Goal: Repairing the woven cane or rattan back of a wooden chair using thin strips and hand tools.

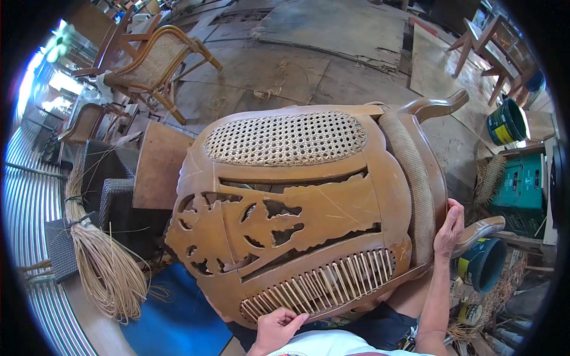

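A brown carved wooden chair (332, 204) lies tipped in front of me, its backrest facing up. Finished cane mesh (285, 138) fills the far oval of the backrest; across the near oval run parallel cane strands (323, 283) with gaps between them. My left hand (277, 330) is at the near rim of that oval, fingers curled and thumb near the strand ends; what it pinches is hidden. My right hand (449, 232) grips the edge of the chair's seat frame, beside the woven seat (404, 178) and above a curved leg (484, 228).
A bundle of cane (110, 267) hangs at the left, near a blue mat (172, 314) and a brown board (157, 166). A rattan chair (157, 62) stands far left. On the right are dark buckets (482, 264), a green crate (519, 184) and another wooden chair (496, 50).
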`<state>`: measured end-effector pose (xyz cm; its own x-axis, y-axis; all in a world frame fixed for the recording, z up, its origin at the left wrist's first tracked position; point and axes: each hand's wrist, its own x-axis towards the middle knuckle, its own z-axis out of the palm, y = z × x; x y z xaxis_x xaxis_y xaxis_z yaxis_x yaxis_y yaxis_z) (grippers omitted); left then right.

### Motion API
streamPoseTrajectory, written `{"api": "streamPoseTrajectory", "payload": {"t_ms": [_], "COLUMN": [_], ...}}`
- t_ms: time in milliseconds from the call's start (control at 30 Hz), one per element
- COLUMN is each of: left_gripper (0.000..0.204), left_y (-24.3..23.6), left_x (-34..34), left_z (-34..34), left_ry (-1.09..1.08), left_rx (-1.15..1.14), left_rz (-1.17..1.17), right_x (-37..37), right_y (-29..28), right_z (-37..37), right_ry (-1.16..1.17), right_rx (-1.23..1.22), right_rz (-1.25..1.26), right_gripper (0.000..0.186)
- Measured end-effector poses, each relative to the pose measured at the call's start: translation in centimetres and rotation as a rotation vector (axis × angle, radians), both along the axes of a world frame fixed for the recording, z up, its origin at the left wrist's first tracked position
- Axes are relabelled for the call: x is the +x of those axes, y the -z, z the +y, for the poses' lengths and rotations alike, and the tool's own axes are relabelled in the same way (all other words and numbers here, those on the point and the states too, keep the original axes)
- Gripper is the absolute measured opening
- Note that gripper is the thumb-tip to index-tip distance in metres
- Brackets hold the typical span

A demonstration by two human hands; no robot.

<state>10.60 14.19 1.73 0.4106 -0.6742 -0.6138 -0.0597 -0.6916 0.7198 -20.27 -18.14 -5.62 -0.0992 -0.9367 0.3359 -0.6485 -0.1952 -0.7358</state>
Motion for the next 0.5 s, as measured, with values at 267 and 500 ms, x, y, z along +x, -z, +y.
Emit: {"api": "streamPoseTrajectory", "payload": {"t_ms": [267,500], "left_gripper": [0.025,0.027], "left_y": [0.1,0.1], "left_x": [0.7,0.0], "left_z": [-0.8,0.6], "left_ry": [0.045,0.02], "left_rx": [0.032,-0.033], "left_rz": [0.034,0.026], "right_x": [-1.4,-0.9], "right_y": [0.6,-0.2], "right_z": [-0.4,0.0], "right_ry": [0.021,0.017], "right_rx": [-0.003,-0.035], "right_rz": [0.023,0.027], "right_gripper": [0.042,0.041]}}
